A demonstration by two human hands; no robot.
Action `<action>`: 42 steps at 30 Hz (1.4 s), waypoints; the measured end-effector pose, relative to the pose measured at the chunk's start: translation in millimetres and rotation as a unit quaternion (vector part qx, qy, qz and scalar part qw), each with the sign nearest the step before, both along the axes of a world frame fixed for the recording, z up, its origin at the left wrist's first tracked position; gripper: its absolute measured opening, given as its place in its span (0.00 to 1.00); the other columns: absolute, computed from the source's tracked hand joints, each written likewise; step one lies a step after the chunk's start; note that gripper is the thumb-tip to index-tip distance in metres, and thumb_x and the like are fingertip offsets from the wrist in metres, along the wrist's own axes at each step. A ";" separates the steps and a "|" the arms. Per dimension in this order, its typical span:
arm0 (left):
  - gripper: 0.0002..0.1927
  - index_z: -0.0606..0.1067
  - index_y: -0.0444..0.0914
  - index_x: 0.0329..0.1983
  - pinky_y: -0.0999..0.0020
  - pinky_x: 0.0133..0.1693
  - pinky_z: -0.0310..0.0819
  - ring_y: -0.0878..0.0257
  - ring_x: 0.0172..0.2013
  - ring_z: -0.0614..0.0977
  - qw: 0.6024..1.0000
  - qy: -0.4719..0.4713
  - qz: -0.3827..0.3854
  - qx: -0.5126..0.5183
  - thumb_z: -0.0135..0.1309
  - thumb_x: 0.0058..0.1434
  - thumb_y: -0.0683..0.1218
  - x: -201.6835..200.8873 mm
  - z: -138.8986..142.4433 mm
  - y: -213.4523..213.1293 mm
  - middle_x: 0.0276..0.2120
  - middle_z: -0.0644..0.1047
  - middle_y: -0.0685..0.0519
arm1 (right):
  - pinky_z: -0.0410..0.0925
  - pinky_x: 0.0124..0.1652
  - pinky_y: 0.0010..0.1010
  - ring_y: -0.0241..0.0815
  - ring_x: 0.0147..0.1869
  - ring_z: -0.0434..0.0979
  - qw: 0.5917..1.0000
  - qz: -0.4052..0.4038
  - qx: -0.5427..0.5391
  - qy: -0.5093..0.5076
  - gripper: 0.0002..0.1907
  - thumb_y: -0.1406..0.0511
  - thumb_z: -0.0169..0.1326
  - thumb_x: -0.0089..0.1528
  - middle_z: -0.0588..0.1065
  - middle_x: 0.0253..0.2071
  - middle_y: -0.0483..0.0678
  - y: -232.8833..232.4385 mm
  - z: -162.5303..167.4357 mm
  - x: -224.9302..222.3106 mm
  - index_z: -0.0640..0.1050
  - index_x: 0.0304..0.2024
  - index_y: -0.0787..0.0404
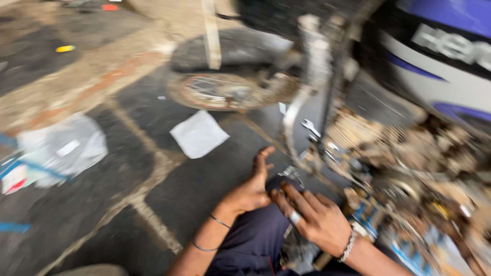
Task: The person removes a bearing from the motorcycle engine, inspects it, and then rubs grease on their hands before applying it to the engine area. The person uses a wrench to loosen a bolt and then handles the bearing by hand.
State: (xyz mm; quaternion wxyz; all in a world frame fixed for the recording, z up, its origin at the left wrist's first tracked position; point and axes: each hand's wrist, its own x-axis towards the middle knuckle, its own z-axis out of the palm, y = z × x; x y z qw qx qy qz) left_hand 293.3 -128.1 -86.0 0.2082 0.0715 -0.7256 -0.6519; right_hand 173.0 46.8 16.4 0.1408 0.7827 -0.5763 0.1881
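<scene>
Two hands low by my knee: left hand (250,191) and right hand (319,220) meet, fingers spread loosely, on one small metal part (290,173); blur hides its axis. One spanner (310,127) lies on the floor beside the motorcycle (409,128).

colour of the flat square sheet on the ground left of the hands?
White; the sheet shows clearly in the head view.

I see a roadside motorcycle repair workshop, a motorcycle (429,56) with its engine (409,148) exposed, a spoked wheel (230,89), a spanner (310,127) on the stained concrete floor (102,204), scattered plastic bags (61,148).
</scene>
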 end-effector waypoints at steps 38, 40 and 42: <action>0.56 0.37 0.40 0.80 0.58 0.71 0.49 0.58 0.76 0.38 0.971 -0.100 0.049 0.211 0.52 0.50 0.42 127.7 -110.4 -123.1 0.78 0.37 0.52 | 0.73 0.35 0.28 0.36 0.40 0.80 0.957 0.252 -0.084 0.112 0.30 0.66 0.52 0.57 0.69 0.67 0.49 -179.4 -93.2 35.0 0.73 0.64 0.57; 0.56 0.37 0.39 0.80 0.58 0.72 0.47 0.59 0.76 0.38 0.954 -0.114 -0.006 0.278 0.51 0.50 0.42 117.8 -120.4 -113.0 0.78 0.37 0.53 | 0.74 0.35 0.28 0.36 0.41 0.81 0.960 0.260 -0.058 0.090 0.30 0.66 0.52 0.57 0.69 0.68 0.49 -148.1 -87.8 25.6 0.73 0.64 0.57; 0.60 0.29 0.42 0.77 0.46 0.64 0.55 0.50 0.75 0.46 0.931 -0.135 -0.036 0.337 0.54 0.48 0.45 111.0 -123.2 -106.3 0.77 0.34 0.53 | 0.71 0.29 0.28 0.35 0.33 0.78 0.968 0.245 0.013 0.051 0.27 0.68 0.54 0.56 0.77 0.60 0.52 -129.8 -98.2 17.4 0.78 0.60 0.57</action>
